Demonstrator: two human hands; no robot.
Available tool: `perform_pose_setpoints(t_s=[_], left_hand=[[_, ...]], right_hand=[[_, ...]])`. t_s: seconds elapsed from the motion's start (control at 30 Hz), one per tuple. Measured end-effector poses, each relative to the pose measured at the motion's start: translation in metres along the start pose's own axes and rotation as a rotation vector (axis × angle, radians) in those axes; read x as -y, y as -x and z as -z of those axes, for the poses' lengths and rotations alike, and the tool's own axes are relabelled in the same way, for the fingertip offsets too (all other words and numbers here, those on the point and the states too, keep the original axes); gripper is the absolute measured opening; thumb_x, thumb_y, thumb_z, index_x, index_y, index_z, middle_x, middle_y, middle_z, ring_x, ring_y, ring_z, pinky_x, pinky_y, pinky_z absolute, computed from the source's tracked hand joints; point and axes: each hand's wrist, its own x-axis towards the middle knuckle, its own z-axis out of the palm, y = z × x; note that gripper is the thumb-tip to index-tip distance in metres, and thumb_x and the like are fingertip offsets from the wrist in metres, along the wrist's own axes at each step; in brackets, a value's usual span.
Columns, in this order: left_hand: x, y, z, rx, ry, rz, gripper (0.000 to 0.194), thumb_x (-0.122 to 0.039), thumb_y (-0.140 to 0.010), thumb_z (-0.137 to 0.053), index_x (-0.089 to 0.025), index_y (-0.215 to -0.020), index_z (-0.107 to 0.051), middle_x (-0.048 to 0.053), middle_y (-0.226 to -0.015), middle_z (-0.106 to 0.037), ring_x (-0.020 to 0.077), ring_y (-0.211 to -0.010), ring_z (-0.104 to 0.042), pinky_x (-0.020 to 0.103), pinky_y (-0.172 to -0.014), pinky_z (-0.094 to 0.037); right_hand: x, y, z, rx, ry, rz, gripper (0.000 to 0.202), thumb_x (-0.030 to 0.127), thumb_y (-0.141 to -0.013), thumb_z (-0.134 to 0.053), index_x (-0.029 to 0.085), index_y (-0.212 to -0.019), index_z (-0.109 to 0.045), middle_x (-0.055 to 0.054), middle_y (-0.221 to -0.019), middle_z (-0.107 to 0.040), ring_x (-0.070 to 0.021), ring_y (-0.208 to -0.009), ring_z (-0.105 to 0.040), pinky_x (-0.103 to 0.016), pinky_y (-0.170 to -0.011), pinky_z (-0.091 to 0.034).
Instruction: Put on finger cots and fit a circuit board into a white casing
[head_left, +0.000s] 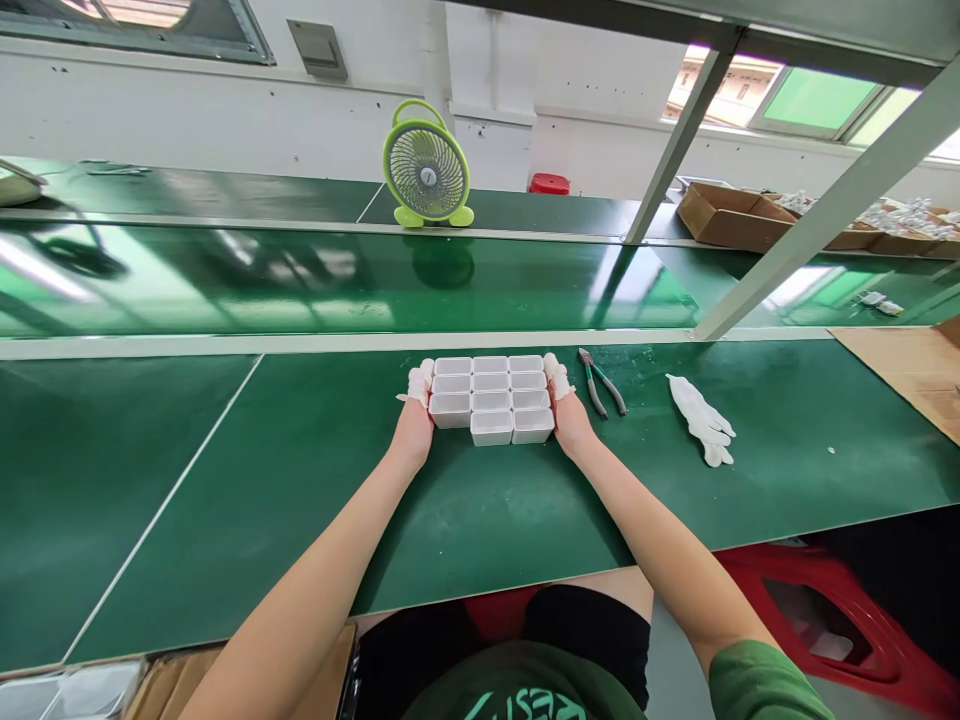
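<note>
Several small white plastic boxes (491,400) stand packed side by side in a block on the green bench, their open tops facing up. Three columns make up the block, and its front row has two boxes, at the middle and right. Against the block's left side is my left hand (415,415), and my right hand (564,405) presses its right side, so the boxes are held between the two. White coverings show on the fingers of both hands. Just right of my right hand lie cutting pliers (600,382) with grey and green handles, jaws pointing away.
A crumpled white glove (703,420) lies on the bench (300,520) to the right, near a cardboard sheet (900,370). Behind, a green fan (427,170) stands on a raised shelf, with cardboard boxes (731,215) at right. Slanted metal posts (817,215) cross the right side. A red stool (840,610) stands below.
</note>
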Motion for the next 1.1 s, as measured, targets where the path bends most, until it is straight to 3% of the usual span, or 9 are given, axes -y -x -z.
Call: perform_pose_setpoints(t_s=[0.1, 0.23, 0.4, 0.57, 0.77, 0.87, 0.97, 1.1], left_hand=[[-0.002, 0.002, -0.003, 0.023, 0.035, -0.012, 0.063, -0.07, -0.099, -0.037, -0.024, -0.131, -0.066, 0.004, -0.136, -0.069, 0.024, -0.141, -0.052, 0.034, -0.122, -0.035], [-0.003, 0.003, -0.005, 0.024, 0.064, -0.013, 0.061, -0.069, -0.098, -0.041, -0.022, -0.126, -0.068, 0.005, -0.128, -0.073, 0.0241, -0.135, -0.058, 0.034, -0.12, -0.038], [-0.002, 0.005, -0.007, 0.011, 0.081, -0.013, 0.058, -0.065, -0.101, -0.037, -0.024, -0.133, -0.065, 0.004, -0.134, -0.07, 0.022, -0.139, -0.054, 0.032, -0.121, -0.036], [-0.001, 0.006, -0.007, 0.009, 0.077, -0.001, 0.059, -0.062, -0.103, -0.032, -0.026, -0.141, -0.059, 0.003, -0.139, -0.067, 0.0216, -0.143, -0.049, 0.032, -0.122, -0.034], [-0.001, 0.006, -0.004, 0.024, 0.072, 0.008, 0.059, -0.06, -0.105, -0.026, -0.029, -0.146, -0.054, 0.001, -0.143, -0.064, 0.0208, -0.146, -0.046, 0.032, -0.124, -0.031], [-0.001, 0.006, -0.004, 0.038, 0.076, 0.006, 0.058, -0.056, -0.106, -0.022, -0.029, -0.148, -0.053, 0.001, -0.145, -0.063, 0.02, -0.147, -0.045, 0.033, -0.125, -0.03], [0.0, 0.005, -0.004, 0.031, 0.077, 0.011, 0.058, -0.057, -0.106, -0.023, -0.029, -0.147, -0.053, 0.001, -0.146, -0.062, 0.02, -0.147, -0.044, 0.033, -0.125, -0.03], [0.003, 0.003, -0.003, 0.008, 0.083, 0.01, 0.059, -0.062, -0.104, -0.029, -0.028, -0.144, -0.057, 0.001, -0.144, -0.063, 0.021, -0.146, -0.046, 0.032, -0.124, -0.032]], right_hand=[[0.002, 0.004, -0.003, -0.013, -0.039, -0.012, 0.064, 0.075, -0.091, -0.048, 0.031, -0.136, -0.064, 0.003, -0.143, -0.063, -0.0197, -0.155, -0.029, -0.038, -0.13, -0.019], [0.004, 0.006, -0.005, -0.008, -0.074, -0.029, 0.059, 0.071, -0.091, -0.052, 0.031, -0.133, -0.065, 0.003, -0.139, -0.066, -0.0189, -0.155, -0.028, -0.037, -0.13, -0.021], [0.005, 0.008, -0.004, -0.004, -0.086, -0.063, 0.06, 0.071, -0.089, -0.056, 0.03, -0.132, -0.066, 0.001, -0.133, -0.07, -0.0213, -0.151, -0.038, -0.038, -0.127, -0.028], [0.008, 0.011, -0.003, 0.013, -0.096, -0.103, 0.061, 0.07, -0.089, -0.056, 0.029, -0.132, -0.067, 0.001, -0.137, -0.068, -0.0218, -0.152, -0.036, -0.037, -0.127, -0.028], [0.017, 0.014, -0.007, 0.063, -0.111, -0.077, 0.065, 0.074, -0.089, -0.052, 0.029, -0.132, -0.067, 0.0, -0.131, -0.071, -0.0228, -0.145, -0.047, -0.035, -0.121, -0.038], [0.016, 0.014, -0.006, 0.069, -0.12, -0.062, 0.066, 0.074, -0.088, -0.054, 0.028, -0.133, -0.067, 0.001, -0.131, -0.071, -0.0222, -0.145, -0.047, -0.031, -0.122, -0.035], [0.013, 0.013, -0.005, 0.05, -0.122, -0.072, 0.064, 0.073, -0.088, -0.056, 0.029, -0.133, -0.067, 0.001, -0.133, -0.07, -0.0225, -0.147, -0.044, -0.031, -0.124, -0.032], [0.01, 0.012, -0.005, 0.05, -0.123, -0.089, 0.064, 0.073, -0.089, -0.054, 0.029, -0.134, -0.067, 0.001, -0.133, -0.07, -0.0253, -0.143, -0.05, -0.035, -0.12, -0.04]])
